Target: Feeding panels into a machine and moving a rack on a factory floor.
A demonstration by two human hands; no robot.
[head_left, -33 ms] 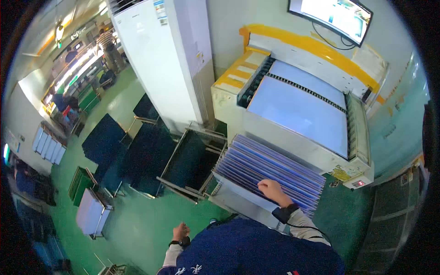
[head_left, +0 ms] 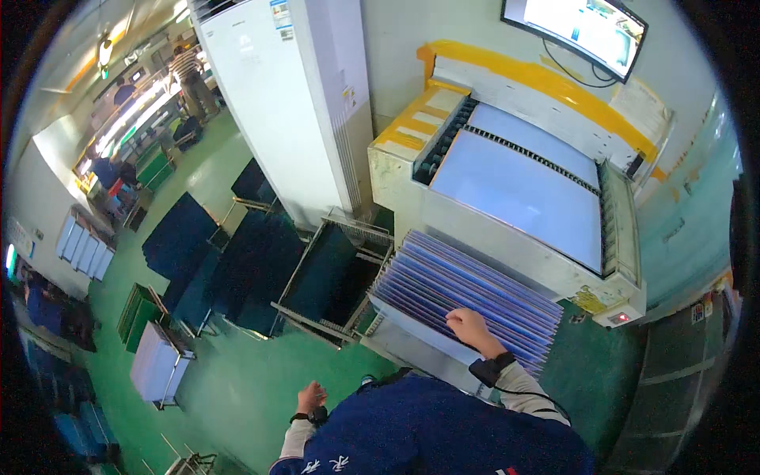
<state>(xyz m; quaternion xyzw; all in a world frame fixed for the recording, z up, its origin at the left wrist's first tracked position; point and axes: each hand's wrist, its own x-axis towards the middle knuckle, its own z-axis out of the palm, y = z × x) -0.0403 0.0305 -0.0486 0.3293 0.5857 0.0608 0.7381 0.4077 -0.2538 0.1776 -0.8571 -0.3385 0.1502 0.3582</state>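
panels (head_left: 491,273), pale and flat, stand on edge in a close row just beyond and around the right grip (head_left: 475,328), leaning slightly in a slotted rack (head_left: 400,344) that shows below and to the left of that grip. the narrow gaps between them suggest that the slots are there to keep their faces from rubbing. the right grip is bent loosely over the near side of the row; i cannot tell whether its fingers pinch an edge, merely rest there or hover. the left grip (head_left: 312,396) hangs well apart from the row, with nothing visible in it; whether its fingers are spread or pressed together is too small to tell. past the panels from the right grip is a roller machine (head_left: 392,190) bearing large pale sheets (head_left: 518,198); the rack probably sits so near to it to make the reach short. to the left of the right grip, a metal frame (head_left: 307,324) stands beside the rack, perhaps kept within reach, with dark panels (head_left: 257,273) farther left.
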